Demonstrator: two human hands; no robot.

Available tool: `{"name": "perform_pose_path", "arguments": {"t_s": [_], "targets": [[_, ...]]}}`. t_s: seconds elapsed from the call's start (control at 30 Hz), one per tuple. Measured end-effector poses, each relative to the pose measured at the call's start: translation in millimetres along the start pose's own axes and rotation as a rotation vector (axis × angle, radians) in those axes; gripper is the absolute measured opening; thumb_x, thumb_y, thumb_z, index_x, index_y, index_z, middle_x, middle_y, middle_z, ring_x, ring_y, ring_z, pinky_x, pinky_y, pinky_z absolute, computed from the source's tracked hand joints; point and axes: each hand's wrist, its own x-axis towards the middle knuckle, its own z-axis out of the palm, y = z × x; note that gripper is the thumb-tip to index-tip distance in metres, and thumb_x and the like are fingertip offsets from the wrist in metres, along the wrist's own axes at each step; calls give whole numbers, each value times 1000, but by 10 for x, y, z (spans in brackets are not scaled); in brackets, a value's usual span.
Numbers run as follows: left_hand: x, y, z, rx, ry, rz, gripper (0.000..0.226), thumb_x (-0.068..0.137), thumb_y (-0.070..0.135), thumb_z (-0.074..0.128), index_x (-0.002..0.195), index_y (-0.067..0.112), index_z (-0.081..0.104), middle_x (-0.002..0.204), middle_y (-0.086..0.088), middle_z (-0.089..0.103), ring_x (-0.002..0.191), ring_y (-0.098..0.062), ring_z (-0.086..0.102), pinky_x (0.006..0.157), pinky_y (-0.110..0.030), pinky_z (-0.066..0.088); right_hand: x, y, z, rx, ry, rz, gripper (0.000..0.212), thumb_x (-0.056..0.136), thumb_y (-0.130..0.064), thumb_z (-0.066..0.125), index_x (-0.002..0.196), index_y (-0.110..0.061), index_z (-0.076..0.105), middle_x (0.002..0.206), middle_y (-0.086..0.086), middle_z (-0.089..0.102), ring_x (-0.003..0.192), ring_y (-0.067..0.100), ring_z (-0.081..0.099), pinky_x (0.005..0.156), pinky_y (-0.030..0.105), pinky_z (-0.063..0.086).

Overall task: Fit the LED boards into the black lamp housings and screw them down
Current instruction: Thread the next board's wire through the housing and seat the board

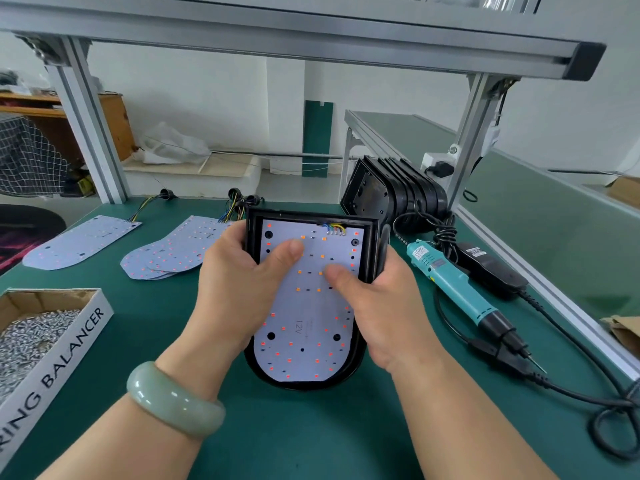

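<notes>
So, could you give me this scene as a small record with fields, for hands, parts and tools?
Left: left hand grips the black lamp housing at its left edge, thumb on the LED board inside it
Right: right hand grips the right edge, thumb on the board
Tool: electric screwdriver lies untouched on the green table, right of the housing
Fasteners: screws in the cardboard box, left
Spares: loose boards far left; stacked housings far right
</notes>
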Motion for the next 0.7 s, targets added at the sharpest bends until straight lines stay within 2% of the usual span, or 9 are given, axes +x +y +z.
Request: {"name": "perform_pose_path", "arguments": {"t_s": [0.1, 0.17, 0.23, 0.3, 0.4, 0.5, 0.57, 0.6, 0.7], "targets": [[-18, -32, -80, 22, -269, -136, 58, 53, 35, 85, 105, 22, 63, 95, 6, 75, 87, -15, 72, 76, -37, 57, 34, -14, -31, 71, 99, 4, 19, 84, 0, 67, 96, -15, 65, 86, -1, 75, 77, 13, 71, 65, 25, 54], [-61, -41, -77, 158, -427, -173, 44, 56, 32, 80, 97, 21, 68, 92, 7, 76, 86, -16, 72, 83, -41, 56, 70, -28, -88, 218, 133, 43, 19, 86, 1, 64, 96, -15, 65, 88, -1, 75, 80, 15, 71, 70, 32, 58], [-61, -64, -41, 260, -369, -93, 23, 65, 26, 81, 85, 25, 70, 83, 15, 75, 77, -7, 71, 75, -31, 57, 83, -35, -122, 316, 59, 87, 25, 87, 3, 62, 105, -14, 63, 97, 3, 75, 89, 21, 72, 78, 40, 59], [-47, -91, -8, 257, -303, -51, 18, 73, 18, 82, 84, 27, 70, 80, 18, 74, 73, -4, 70, 68, -23, 56, 58, -37, -101, 319, -24, 110, 35, 86, 5, 62, 117, -13, 57, 108, 7, 73, 98, 27, 70, 83, 45, 57], [-41, -120, -6, 267, -301, -57, 19, 75, 15, 80, 86, 27, 69, 79, 20, 73, 72, -2, 70, 63, -16, 55, 56, 7, -66, 269, 50, 107, 34, 87, 8, 60, 113, -14, 58, 104, 6, 73, 95, 26, 71, 80, 43, 58], [-47, -121, -11, 179, -266, -81, 20, 76, 28, 78, 93, 26, 66, 85, 16, 74, 80, -7, 71, 67, -21, 56, 59, 32, -59, 240, 64, 108, 34, 86, 10, 60, 110, -14, 59, 99, 4, 74, 89, 23, 71, 76, 39, 58], [-28, -90, -20, 90, -145, -48, 35, 68, 50, 74, 92, 26, 65, 87, 12, 73, 80, -8, 69, 69, -26, 55, 33, 41, -28, 198, 1, 90, 37, 83, 10, 62, 111, -15, 60, 99, 4, 75, 90, 22, 72, 74, 33, 58], [-9, -73, -31, 60, -79, -36, 35, 68, 53, 72, 90, 27, 65, 86, 12, 73, 79, -8, 68, 69, -28, 54, 15, 48, 0, 172, -36, 79, 38, 81, 7, 65, 108, -18, 61, 99, 3, 75, 90, 21, 72, 74, 31, 58], [10, -43, -56, 123, 29, 8, 9, 82, 29, 73, 81, 29, 64, 78, 16, 71, 70, -7, 66, 63, -29, 53, 10, 55, 38, 113, -36, 53, 24, 74, -13, 70, 93, -27, 68, 95, 1, 75, 89, 20, 71, 77, 32, 57]]}}
